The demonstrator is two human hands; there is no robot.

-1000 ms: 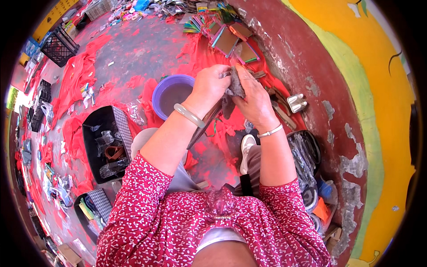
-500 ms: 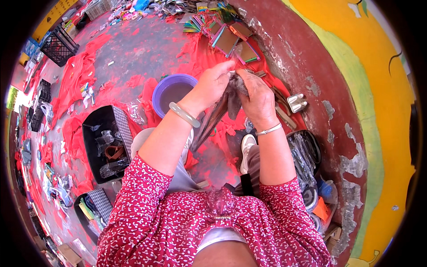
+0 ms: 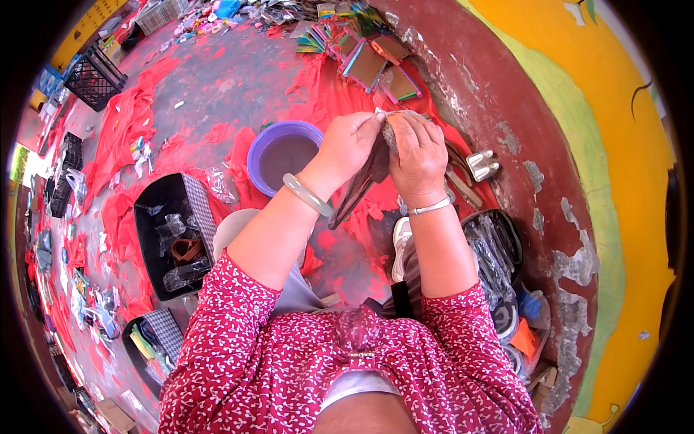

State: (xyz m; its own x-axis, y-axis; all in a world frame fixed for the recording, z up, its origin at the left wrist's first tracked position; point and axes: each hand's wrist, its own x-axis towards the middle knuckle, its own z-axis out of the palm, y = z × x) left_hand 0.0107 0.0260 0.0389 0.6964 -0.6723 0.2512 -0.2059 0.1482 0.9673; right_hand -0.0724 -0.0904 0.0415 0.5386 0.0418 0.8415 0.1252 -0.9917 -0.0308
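At far left, writing on a yellow board (image 3: 88, 30) is too small to read. Right of the purple basin (image 3: 251, 163), your left hand (image 3: 348, 147), its fingers raised half a second ago, now pinches a dark strap (image 3: 356, 186) between your hands, apparently steadying it; your right hand (image 3: 419, 158) curls nearly closed over grey cloth (image 3: 391, 134).

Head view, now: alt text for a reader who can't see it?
Left hand and right hand, close together, grip a long dark brown strip and a greyish cloth. A purple basin of murky liquid stands to their left on the floor, an open dark box below-left of it in the picture.
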